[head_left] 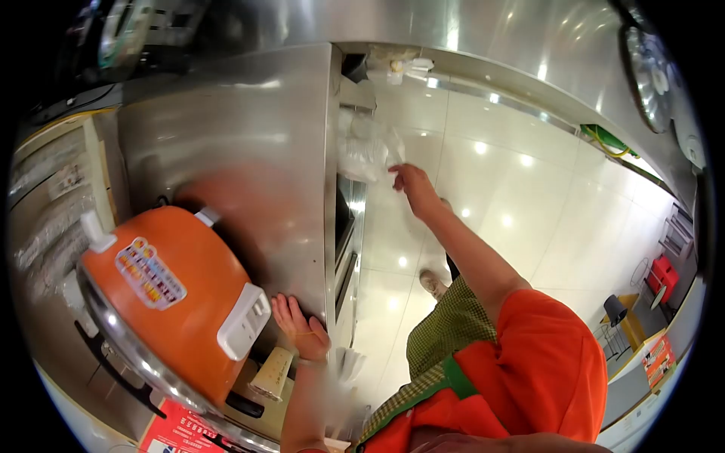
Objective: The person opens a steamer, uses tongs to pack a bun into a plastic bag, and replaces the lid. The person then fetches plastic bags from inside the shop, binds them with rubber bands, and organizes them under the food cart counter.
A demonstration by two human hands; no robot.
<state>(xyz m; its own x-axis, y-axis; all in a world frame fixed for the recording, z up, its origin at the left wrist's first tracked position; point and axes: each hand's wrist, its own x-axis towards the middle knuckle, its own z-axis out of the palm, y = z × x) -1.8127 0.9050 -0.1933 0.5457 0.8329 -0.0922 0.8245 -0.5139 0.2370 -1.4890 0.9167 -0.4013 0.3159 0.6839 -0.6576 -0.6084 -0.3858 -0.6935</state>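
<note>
My left hand (302, 330) lies flat on the steel counter (249, 136), fingers stretched out and holding nothing. Close beside it is the white handle of a large orange pot (170, 283), which has a sticker on its side. A clear cup (272, 375) with pale contents stands tilted in the view just below that hand. My right hand (414, 189) reaches past the counter's edge, its fingers bent at a blurred clear plastic bag (364, 147). The fingertips seem to pinch the bag's edge, though the contact is small and smeared.
A shelf (57, 200) with plastic-wrapped stacks stands at the left. Pale floor tiles (513, 196) lie beyond the counter edge. Another steel surface (513, 30) curves along the top. On the far right are a red object (663, 278) and a dark stool (615, 309).
</note>
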